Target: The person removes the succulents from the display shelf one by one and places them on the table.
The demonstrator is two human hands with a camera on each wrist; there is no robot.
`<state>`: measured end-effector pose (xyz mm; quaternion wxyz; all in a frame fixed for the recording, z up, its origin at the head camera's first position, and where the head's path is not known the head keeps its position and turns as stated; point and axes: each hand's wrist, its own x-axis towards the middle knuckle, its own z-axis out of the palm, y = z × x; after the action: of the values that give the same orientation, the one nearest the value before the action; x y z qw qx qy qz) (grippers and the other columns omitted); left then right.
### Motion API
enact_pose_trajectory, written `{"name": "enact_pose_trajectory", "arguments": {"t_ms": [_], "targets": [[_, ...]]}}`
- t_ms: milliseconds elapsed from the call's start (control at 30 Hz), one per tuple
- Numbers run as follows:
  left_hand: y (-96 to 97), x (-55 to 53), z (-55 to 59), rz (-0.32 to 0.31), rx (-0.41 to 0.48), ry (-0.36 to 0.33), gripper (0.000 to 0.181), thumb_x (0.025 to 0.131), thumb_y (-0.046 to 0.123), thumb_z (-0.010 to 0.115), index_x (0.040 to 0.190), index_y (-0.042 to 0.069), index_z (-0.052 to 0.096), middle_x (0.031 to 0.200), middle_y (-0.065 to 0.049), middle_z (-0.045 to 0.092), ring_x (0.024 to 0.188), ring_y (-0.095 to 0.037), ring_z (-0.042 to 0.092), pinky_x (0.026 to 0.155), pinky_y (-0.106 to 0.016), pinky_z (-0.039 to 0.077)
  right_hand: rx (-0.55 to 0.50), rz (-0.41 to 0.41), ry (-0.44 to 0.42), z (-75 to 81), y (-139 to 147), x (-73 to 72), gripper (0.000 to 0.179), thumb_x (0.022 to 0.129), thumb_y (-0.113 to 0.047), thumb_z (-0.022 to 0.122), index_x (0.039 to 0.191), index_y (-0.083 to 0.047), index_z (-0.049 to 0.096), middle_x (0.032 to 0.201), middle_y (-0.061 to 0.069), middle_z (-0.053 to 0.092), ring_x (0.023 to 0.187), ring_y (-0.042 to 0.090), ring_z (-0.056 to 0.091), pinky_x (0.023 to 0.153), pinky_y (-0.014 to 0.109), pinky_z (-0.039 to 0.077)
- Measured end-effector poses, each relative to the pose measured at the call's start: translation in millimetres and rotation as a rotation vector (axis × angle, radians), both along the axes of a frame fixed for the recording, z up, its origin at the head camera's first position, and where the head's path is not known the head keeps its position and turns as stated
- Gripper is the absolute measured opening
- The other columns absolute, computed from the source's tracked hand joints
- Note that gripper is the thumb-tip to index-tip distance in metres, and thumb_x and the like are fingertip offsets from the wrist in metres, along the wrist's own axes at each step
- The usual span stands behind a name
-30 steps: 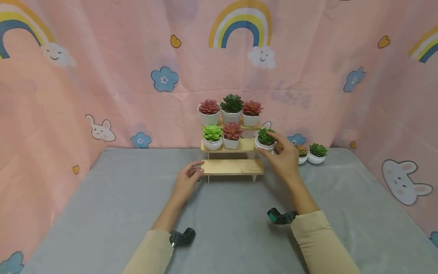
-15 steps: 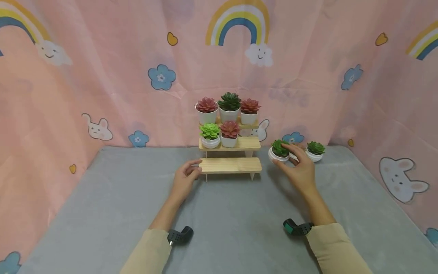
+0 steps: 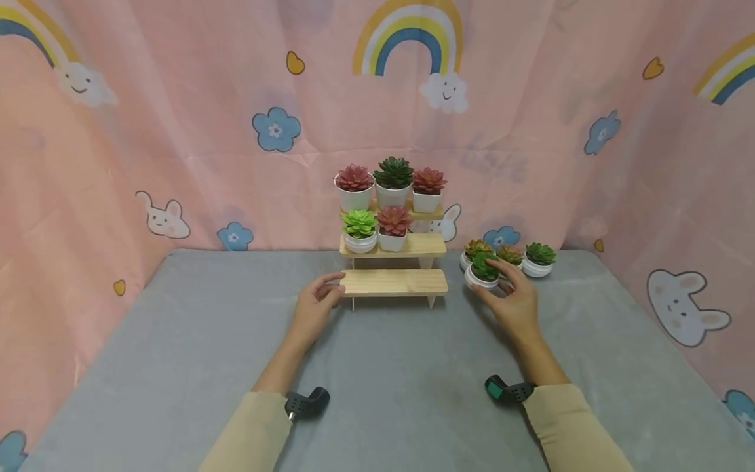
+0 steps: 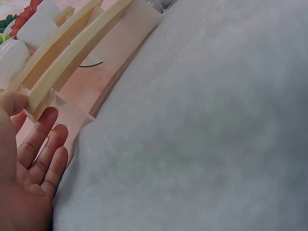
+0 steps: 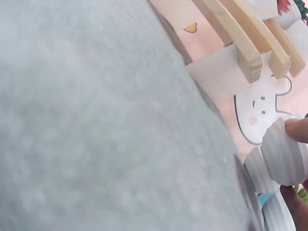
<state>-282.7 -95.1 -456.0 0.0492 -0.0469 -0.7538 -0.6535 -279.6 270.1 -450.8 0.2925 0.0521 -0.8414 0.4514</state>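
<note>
In the head view my right hand [image 3: 514, 305] grips a white ribbed pot with a green succulent [image 3: 484, 267], thumb on the near side and fingers on the far side. The pot [image 5: 284, 151] also shows in the right wrist view, just above other white pots. My left hand [image 3: 312, 308] is at the left end of the lowest step of a three-tier wooden stand [image 3: 394, 282]. Its thumb and index finger pinch that step's corner [image 4: 36, 103] in the left wrist view, while the other fingers extend below.
Three potted succulents fill the top step, including a dark green one [image 3: 393, 173]. On the middle step sit a bright green succulent [image 3: 359, 224] and a red one [image 3: 393, 221]. Beside the held pot stand an orange-green succulent [image 3: 476, 249], another [image 3: 510, 255] and a green one [image 3: 539, 254].
My right hand has carried the green succulent from the middle step's right end to the right and lowered it before the other pots. The left hand stays at the stand.
</note>
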Motion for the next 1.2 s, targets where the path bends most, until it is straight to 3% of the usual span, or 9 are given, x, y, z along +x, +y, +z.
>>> {"name": "enact_pose_trajectory", "arguments": {"t_ms": [200,400,600,900,967,1033,1133,1200], "targets": [[0.4,-1.8,-1.6,0.006,-0.022,0.006,0.032,0.098,0.016,0.064,0.129,0.011,0.067,0.111,-0.018,0.075,0.092,-0.008,0.066,0.081,-0.021,0.052,0.027,-0.005,-0.038,-6.3,5.7,0.0,0.054,0.077,-0.003,0.086,0.127,-0.001,0.067,0.137,0.019,0.062,0.128,0.033,0.057,0.087,0.0,0.042],[-0.2,-2.2,-2.9,0.009,-0.03,0.014,0.032,0.098,0.016,0.064,0.129,0.011,0.067,0.109,-0.017,0.075,0.092,-0.007,0.066,0.081,-0.022,0.052,0.058,0.022,-0.083,-10.5,8.1,-1.5,0.053,0.079,-0.006,0.085,0.129,-0.003,0.066,0.138,0.017,0.063,0.13,0.034,0.058,0.095,0.024,0.052],[-0.2,-4.4,-5.1,-0.007,-0.01,0.015,0.032,0.098,0.014,0.064,0.129,0.009,0.067,0.112,-0.02,0.074,0.091,-0.006,0.066,0.081,-0.022,0.053,0.022,0.049,-0.125,-11.7,8.4,-1.1,0.053,0.083,-0.008,0.083,0.132,-0.003,0.063,0.14,0.018,0.061,0.133,0.036,0.055,0.089,0.006,0.043],[-0.9,-3.8,-4.3,-0.002,-0.023,0.021,0.032,0.097,0.015,0.064,0.129,0.011,0.068,0.111,-0.018,0.075,0.092,-0.007,0.067,0.081,-0.025,0.054,0.012,0.044,-0.126,-13.2,7.2,-2.9,0.053,0.083,-0.005,0.081,0.133,-0.003,0.062,0.14,0.018,0.061,0.135,0.036,0.054,0.09,0.007,0.044],[-0.7,-3.3,-3.8,0.0,-0.026,0.02,0.032,0.097,0.015,0.064,0.128,0.011,0.068,0.11,-0.017,0.075,0.092,-0.007,0.067,0.082,-0.026,0.055,0.013,0.045,-0.126,-13.8,7.2,-3.4,0.053,0.083,-0.003,0.081,0.133,-0.002,0.062,0.14,0.018,0.06,0.135,0.036,0.054,0.093,0.013,0.048],[-0.4,-2.9,-3.4,-0.001,-0.023,0.018,0.032,0.098,0.015,0.064,0.129,0.011,0.067,0.11,-0.018,0.075,0.092,-0.006,0.066,0.083,-0.028,0.055,0.011,0.049,-0.128,-14.3,7.2,-3.7,0.054,0.083,-0.003,0.081,0.133,-0.002,0.061,0.14,0.019,0.06,0.135,0.037,0.053,0.099,0.029,0.053],[-0.1,-2.1,-3.0,-0.002,-0.015,0.015,0.031,0.098,0.015,0.064,0.129,0.011,0.067,0.111,-0.018,0.075,0.093,-0.008,0.067,0.084,-0.029,0.055,0.006,0.056,-0.138,-14.7,7.6,-3.6,0.054,0.084,-0.004,0.081,0.134,-0.001,0.06,0.141,0.02,0.058,0.137,0.039,0.051,0.103,0.054,0.049],[0.4,-2.2,-2.6,-0.003,-0.008,0.012,0.031,0.098,0.015,0.064,0.129,0.01,0.068,0.111,-0.019,0.074,0.093,-0.009,0.066,0.085,-0.03,0.055,0.002,0.053,-0.147,-14.6,8.0,-3.7,0.055,0.084,-0.006,0.081,0.134,-0.002,0.06,0.142,0.02,0.058,0.137,0.039,0.051,0.103,0.058,0.048]]}}
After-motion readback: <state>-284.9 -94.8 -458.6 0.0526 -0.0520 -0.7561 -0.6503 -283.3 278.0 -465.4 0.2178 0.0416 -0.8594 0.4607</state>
